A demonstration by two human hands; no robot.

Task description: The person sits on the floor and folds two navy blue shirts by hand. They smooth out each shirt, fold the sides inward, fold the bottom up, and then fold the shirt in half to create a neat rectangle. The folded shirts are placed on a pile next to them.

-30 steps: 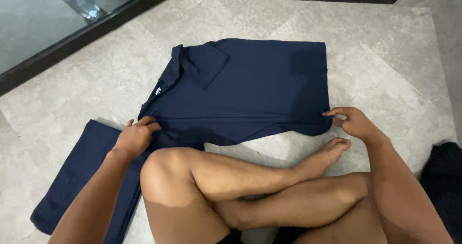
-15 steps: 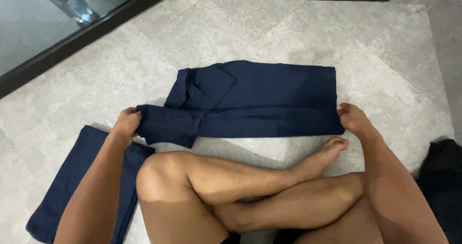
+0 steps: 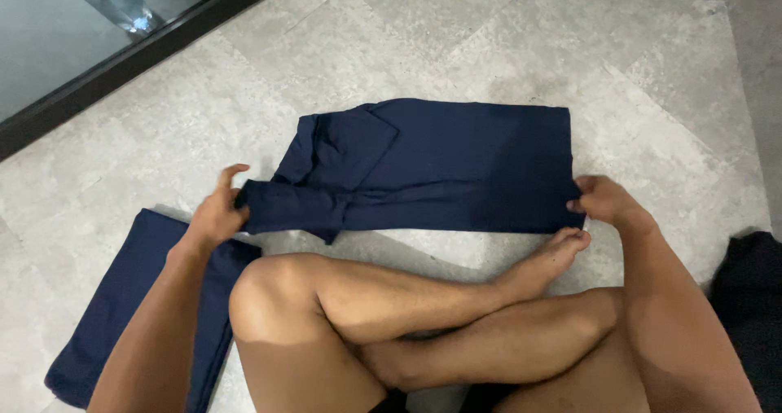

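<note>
On the grey stone floor (image 3: 456, 46), just beyond the crossed legs, lies the navy collared cotton shirt (image 3: 440, 169); since a second ago its near half has been folded up, so it is now a narrower band; the long axis runs left to right, collar pointing left; the left hand (image 3: 213, 213) has let go, fingers spread at the left edge; the right hand (image 3: 603, 201) pinches the right edge; a folded navy cloth (image 3: 122, 299) lies near left.

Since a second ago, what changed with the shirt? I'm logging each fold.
The near edge of the navy shirt was lifted and folded away from the person, leaving a narrower band. The left hand has opened and is letting go of its end; the right hand still pinches its corner. The folded navy cloth and dark garment stayed put.
</note>
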